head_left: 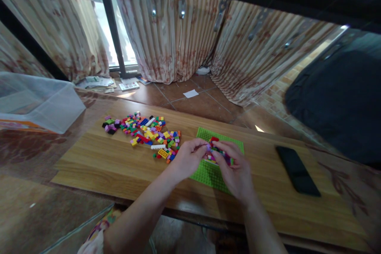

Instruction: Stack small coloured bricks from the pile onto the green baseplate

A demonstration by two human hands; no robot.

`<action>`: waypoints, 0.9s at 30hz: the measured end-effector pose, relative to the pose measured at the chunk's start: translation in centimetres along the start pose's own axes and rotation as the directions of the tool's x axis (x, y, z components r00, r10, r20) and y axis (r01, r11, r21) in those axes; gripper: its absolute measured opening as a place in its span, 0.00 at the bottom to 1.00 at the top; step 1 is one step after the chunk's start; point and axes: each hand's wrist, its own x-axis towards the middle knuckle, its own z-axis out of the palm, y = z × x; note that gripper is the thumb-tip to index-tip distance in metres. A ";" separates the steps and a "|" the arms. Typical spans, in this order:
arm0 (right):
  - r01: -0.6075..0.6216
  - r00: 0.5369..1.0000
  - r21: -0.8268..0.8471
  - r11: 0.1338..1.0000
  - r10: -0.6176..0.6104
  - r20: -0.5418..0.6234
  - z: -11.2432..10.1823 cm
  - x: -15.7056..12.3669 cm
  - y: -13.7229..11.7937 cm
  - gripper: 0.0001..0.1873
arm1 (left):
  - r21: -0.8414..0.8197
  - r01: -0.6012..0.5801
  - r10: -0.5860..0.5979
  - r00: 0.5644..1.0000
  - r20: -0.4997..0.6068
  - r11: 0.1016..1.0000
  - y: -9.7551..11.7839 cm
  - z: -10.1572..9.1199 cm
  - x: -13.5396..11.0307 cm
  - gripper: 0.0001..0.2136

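Head view: from my remote post I log the left hand (188, 157) pinching a small lilac brick (208, 148) over the green baseplate (209, 173), right of centre. Right hand (238, 168) curls at the low brick build (211, 158) on that baseplate; cannot tell whether it grips. Progress, my judgement: partway. Some bricks are on the baseplate; many loose bricks (149, 136) remain left of centre on the tabletop (119, 168). Count: 1 baseplate, 1 build, 1 black phone (297, 171) lower right, 1 clear bin (61, 105) far left, 2 long white bricks (158, 147) in the pile; the rest too small to count.
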 end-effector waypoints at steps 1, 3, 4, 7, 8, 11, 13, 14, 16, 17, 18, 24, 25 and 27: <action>0.005 1.000 0.007 1.000 -0.005 0.014 0.1 0.0 -0.1 0.11 | -0.037 0.025 -0.024 0.999 0.025 0.999 0.2 0.1 -0.1 0.06; 0.008 1.000 0.017 1.000 -0.008 0.025 0.1 0.1 -0.3 0.10 | -0.102 0.079 -0.073 0.995 0.061 0.992 0.5 0.2 -0.2 0.05; 0.009 1.000 0.020 1.000 -0.009 0.027 0.0 0.1 -0.4 0.09 | -0.120 0.102 -0.093 0.993 0.073 0.988 0.7 0.2 -0.3 0.05; 0.014 0.999 0.030 0.999 -0.015 0.040 -0.1 0.1 -0.5 0.09 | -0.139 0.132 -0.121 0.989 0.086 0.981 0.8 0.1 -0.4 0.08; 0.017 0.999 0.033 0.999 -0.018 0.048 -0.2 0.1 -0.5 0.09 | -0.148 0.137 -0.125 0.988 0.088 0.979 0.8 0.1 -0.5 0.09; 0.024 0.998 0.033 0.999 -0.026 0.058 -0.2 0.1 -0.6 0.10 | -0.185 0.150 -0.135 0.987 0.089 0.971 0.7 0.1 -0.5 0.10; 0.031 0.998 0.022 0.999 -0.032 0.050 -0.1 0.1 -0.8 0.09 | -0.202 0.161 -0.146 0.985 0.088 0.966 0.7 0.1 -0.5 0.11; 0.034 0.998 0.014 0.999 -0.034 0.044 0.0 0.1 -0.8 0.08 | -0.201 0.164 -0.149 0.985 0.089 0.966 0.7 0.2 -0.5 0.11; 0.033 0.999 -0.006 0.999 -0.033 0.023 0.0 0.1 -0.8 0.07 | -0.195 0.168 -0.152 0.984 0.098 0.966 0.8 0.3 -0.5 0.10; 0.028 1.000 -0.017 0.999 -0.028 -0.001 -0.1 0.1 -0.7 0.06 | -0.191 0.171 -0.155 0.983 0.098 0.967 0.9 0.4 -0.5 0.10; 0.019 0.999 -0.029 0.999 -0.020 -0.036 -0.2 0.2 -0.5 0.06 | -0.187 0.172 -0.158 0.983 0.088 0.967 0.9 0.4 -0.5 0.09; -0.134 0.972 -0.151 0.980 0.100 -0.210 -2.0 0.7 2.0 0.10 | -0.138 0.149 -0.162 0.983 -0.084 0.979 0.9 0.2 -0.2 0.06; -0.146 0.973 -0.164 0.976 0.112 -0.203 -2.1 0.8 2.4 0.11 | -0.131 0.146 -0.159 0.983 -0.094 0.981 0.9 0.1 -0.2 0.05; -0.148 0.979 -0.182 0.972 0.118 -0.167 -2.0 0.8 3.0 0.12 | -0.123 0.142 -0.155 0.982 -0.104 0.982 0.9 0.0 -0.1 0.05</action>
